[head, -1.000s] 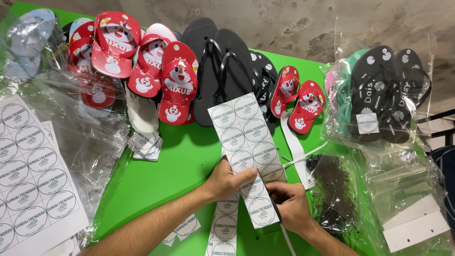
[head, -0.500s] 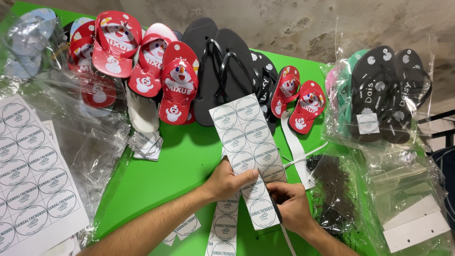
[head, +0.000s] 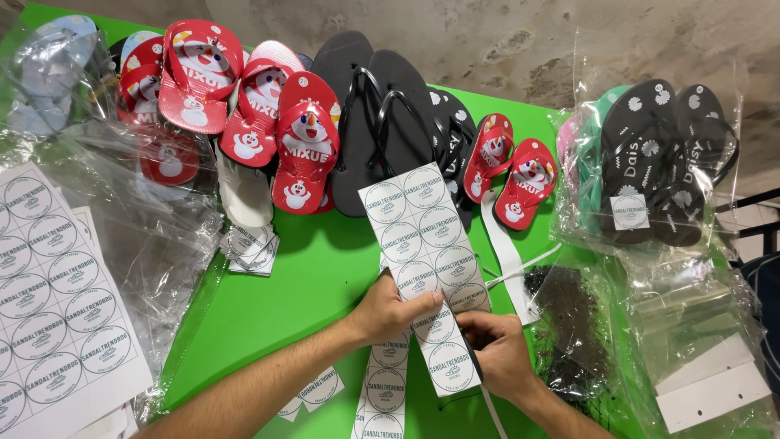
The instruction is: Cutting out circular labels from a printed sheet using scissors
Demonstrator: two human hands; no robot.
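Hands first: my left hand [head: 390, 313] and right hand [head: 496, 349] both pinch a white paper strip of round printed stickers [head: 422, 244], held slanting just above the green surface [head: 301, 301]. I judge it light, floppy, easily creased; best gripped at its edges. Beside it, a full white sticker sheet [head: 49, 301]. Beyond, red snowman-print flip-flops [head: 305, 154], black flip-flops [head: 382, 114], and bagged dark flip-flops [head: 658, 162].
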